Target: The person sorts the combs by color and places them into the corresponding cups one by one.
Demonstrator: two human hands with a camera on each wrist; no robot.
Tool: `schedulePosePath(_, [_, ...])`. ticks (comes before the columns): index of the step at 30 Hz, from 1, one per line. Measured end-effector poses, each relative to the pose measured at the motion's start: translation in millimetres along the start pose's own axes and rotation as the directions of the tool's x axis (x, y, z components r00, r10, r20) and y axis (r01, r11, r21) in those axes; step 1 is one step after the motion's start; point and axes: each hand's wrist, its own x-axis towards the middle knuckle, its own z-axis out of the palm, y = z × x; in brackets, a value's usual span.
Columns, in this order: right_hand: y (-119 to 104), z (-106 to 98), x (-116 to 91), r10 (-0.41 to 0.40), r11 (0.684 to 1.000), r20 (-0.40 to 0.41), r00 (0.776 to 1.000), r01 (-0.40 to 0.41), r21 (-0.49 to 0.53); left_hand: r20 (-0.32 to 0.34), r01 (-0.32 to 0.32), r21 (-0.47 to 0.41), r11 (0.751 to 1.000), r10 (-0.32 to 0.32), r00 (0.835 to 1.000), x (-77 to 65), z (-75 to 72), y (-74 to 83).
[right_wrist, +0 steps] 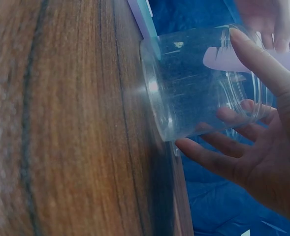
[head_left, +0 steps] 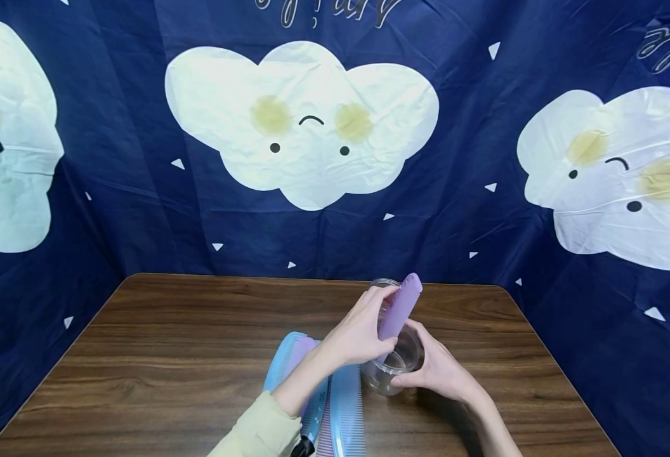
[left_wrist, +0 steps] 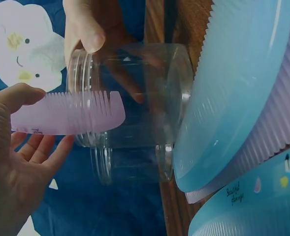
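My left hand point(head_left: 360, 333) pinches a purple comb point(head_left: 401, 308) between thumb and fingers. The comb slants, with its toothed lower end inside the mouth of a clear plastic jar point(head_left: 377, 383). In the left wrist view, that comb end point(left_wrist: 105, 118) shows through the jar's ribbed neck, well above the bottom. My right hand point(head_left: 440, 365) grips the jar from the right, thumb on the near side and fingers around the far side. The jar stands upright, its base at the wooden table.
A second clear jar point(head_left: 384, 281) stands just behind, partly hidden by the left hand and comb. Several blue and purple combs lie left of the jar, including a blue comb point(head_left: 346, 412) close beside it. A blue cloud-print cloth point(head_left: 323, 235) hangs behind the wooden table point(head_left: 198, 355).
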Motion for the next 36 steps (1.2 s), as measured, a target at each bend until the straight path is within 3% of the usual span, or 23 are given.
schedulePosePath(3, [1.3, 0.4, 0.0, 0.001, 1.0, 0.005, 1.0, -0.001, 0.012, -0.003, 0.0, 0.077, 0.997, 0.0, 1.0, -0.3, 2.9, -0.7])
schedulePosePath(14, [0.1, 0.9, 0.1, 0.014, 0.999, 0.003, 1.0, -0.014, 0.031, 0.037, 0.028, 0.163, 0.986, -0.034, 0.999, -4.3, 10.4, -3.1])
schedulePosePath(19, [1.1, 1.4, 0.3, 0.027, 0.998, 0.013, 1.0, -0.028, 0.055, 0.041, 0.043, 0.181, 0.983, -0.051, 0.998, -5.7, 13.8, -3.8])
schedulePosePath(27, [6.2, 2.6, 1.3, 0.064, 0.98, 0.064, 0.996, -0.074, 0.186, 0.032, 0.056, 0.179, 0.982, -0.063, 0.998, -8.6, 18.7, -3.9])
schedulePosePath(32, [8.4, 3.0, 3.0, 0.011, 0.961, 0.103, 0.995, -0.039, 0.275, 0.011, 0.054, 0.164, 0.985, -0.056, 0.998, -9.6, 12.3, -3.3])
schedulePosePath(36, [11.1, 2.8, 3.2, -0.008, 0.957, 0.116, 0.993, -0.026, 0.288, -0.009, 0.103, 0.141, 0.985, -0.103, 0.995, -15.5, -0.8, -5.1])
